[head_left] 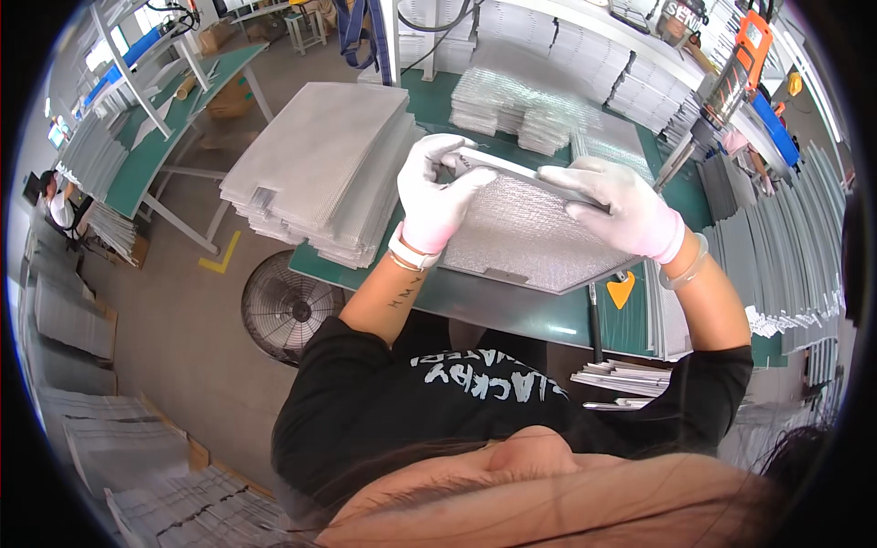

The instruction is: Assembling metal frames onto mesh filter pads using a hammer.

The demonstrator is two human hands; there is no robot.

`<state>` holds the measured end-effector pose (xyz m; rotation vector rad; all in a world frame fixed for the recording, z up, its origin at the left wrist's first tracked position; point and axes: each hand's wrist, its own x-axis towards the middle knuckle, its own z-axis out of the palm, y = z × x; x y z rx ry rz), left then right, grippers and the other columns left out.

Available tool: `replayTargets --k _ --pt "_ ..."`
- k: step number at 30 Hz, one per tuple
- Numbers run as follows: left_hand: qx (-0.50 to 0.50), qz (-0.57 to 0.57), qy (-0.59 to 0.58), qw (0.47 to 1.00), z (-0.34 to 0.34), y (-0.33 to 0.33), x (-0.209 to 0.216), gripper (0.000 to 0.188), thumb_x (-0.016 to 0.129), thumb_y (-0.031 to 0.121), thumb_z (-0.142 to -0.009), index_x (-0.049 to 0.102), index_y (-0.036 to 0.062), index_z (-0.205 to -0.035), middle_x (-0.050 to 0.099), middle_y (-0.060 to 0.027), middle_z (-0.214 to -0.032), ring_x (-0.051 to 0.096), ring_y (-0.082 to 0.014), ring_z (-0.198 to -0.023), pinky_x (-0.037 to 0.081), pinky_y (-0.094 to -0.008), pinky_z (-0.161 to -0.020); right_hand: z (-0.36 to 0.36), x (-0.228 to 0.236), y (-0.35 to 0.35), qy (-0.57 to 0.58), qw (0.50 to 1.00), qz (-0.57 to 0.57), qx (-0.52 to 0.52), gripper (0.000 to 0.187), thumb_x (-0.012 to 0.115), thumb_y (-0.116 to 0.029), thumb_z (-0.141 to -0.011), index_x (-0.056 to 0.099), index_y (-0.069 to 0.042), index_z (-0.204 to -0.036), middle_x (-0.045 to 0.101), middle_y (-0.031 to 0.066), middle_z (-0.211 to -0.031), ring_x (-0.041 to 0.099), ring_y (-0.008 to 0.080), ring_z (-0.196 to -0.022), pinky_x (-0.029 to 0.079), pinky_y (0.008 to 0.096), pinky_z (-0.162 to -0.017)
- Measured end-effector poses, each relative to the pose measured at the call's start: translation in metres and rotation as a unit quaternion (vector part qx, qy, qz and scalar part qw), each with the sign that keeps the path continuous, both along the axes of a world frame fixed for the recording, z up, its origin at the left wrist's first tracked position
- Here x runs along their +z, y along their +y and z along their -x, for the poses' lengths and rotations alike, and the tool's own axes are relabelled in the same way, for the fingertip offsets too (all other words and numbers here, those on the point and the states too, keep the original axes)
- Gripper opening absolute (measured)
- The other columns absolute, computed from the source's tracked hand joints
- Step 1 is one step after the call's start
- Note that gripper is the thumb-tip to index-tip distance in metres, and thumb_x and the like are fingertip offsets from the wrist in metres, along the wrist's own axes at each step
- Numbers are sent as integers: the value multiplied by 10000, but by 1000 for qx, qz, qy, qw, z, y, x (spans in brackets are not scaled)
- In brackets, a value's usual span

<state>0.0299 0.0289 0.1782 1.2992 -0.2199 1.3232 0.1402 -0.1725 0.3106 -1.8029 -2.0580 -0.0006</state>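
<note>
A flat silver mesh panel (530, 233) with a thin metal frame is tilted over the workbench in front of me, its near edge low and its far edge raised. My left hand (434, 194), in a white glove, is closed on the far left corner, thumb toward me. At the far right corner, my gloved right hand (626, 208) grips the same edge, its fingers along the pale frame strip (512, 164). A small dark tab (504, 276) shows on the panel's near edge.
A tall stack of grey sheets (315, 137) stands left on the green bench (512, 306), with silver mesh sheets (521, 91) behind. Right are a yellow scraper (621, 290), metal strips (776, 256) and an orange power tool (744, 64). A floor fan (292, 306) stands lower left.
</note>
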Motion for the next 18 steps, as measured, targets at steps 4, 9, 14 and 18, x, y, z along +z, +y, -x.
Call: replayTargets --k 4,9,14,18 --pt "135 -45 17 990 -10 -2 0 415 845 37 -693 659 -20 -1060 547 27 -695 438 -49 -590 403 -197 -569 2 3 3 0 999 18 -34 530 601 29 -768 563 -60 -1290 567 156 -915 577 325 -833 466 388 -764" --pt "228 -80 75 967 -6 -6 2 405 745 42 -793 637 -32 -1177 584 -30 -847 433 -56 -639 395 -201 -592 -3 -4 11 15 999 -23 -29 516 594 31 -766 569 -47 -1276 612 168 -1038 601 335 -956 476 369 -859" --pt "240 -95 -3 966 -15 8 -17 356 660 -20 -826 635 -29 -1181 618 -23 -795 512 -58 -643 431 -198 -590 -2 -2 16 21 1000 -6 -14 523 603 29 -759 572 -49 -1275 617 171 -1015 603 331 -927 478 377 -843" --pt "79 23 78 994 -7 9 -20 390 681 -20 -822 622 -27 -1207 669 -59 -958 566 -44 -763 469 -194 -648 -3 -4 14 2 1000 2 -9 537 623 14 -754 572 -59 -1284 628 164 -987 600 328 -874 482 377 -800"
